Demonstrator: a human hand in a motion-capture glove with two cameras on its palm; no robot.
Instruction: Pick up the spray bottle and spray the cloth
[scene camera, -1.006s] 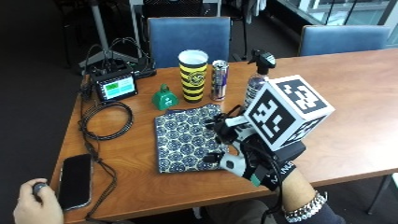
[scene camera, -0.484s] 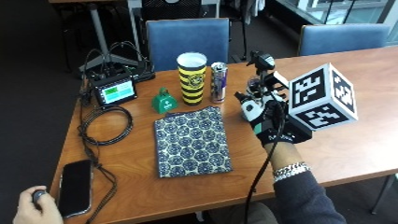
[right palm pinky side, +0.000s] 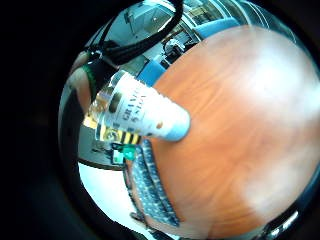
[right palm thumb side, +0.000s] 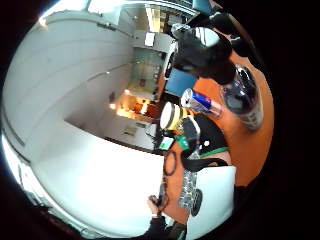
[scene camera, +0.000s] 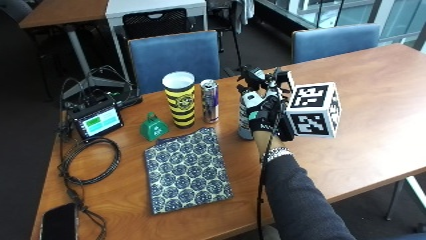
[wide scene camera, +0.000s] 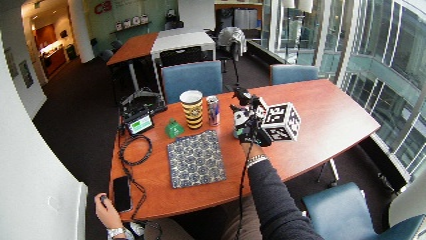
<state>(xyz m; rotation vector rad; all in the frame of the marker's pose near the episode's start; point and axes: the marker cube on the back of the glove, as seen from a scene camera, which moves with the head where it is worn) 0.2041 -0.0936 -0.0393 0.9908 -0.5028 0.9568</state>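
Observation:
The spray bottle (scene camera: 246, 111), clear with a black trigger head, stands upright on the wooden table (scene camera: 373, 100), right of the can. My gloved right hand (scene camera: 267, 116) is right against its right side at mid height, fingers reaching toward it; I see none curled round it. Both palm views show the bottle (right palm pinky side: 140, 112) (right palm thumb side: 241, 97) close by, its base on the table. The blue-and-white patterned cloth (scene camera: 188, 170) lies flat to the bottle's front left, apart from the hand. It also shows in the wide outside view as the cloth (wide scene camera: 195, 157), near the bottle (wide scene camera: 238, 119).
A yellow-and-black cup (scene camera: 180, 98) and a slim can (scene camera: 210, 101) stand left of the bottle. A small green object (scene camera: 154, 127), a device with a green screen (scene camera: 97, 121), coiled cables (scene camera: 90, 157) and a phone (scene camera: 60, 223) lie at the left. Blue chairs (scene camera: 174, 55) stand behind.
My hand has moved from over the cloth's right edge up and back to the spray bottle. The bottle and cloth have stayed put.

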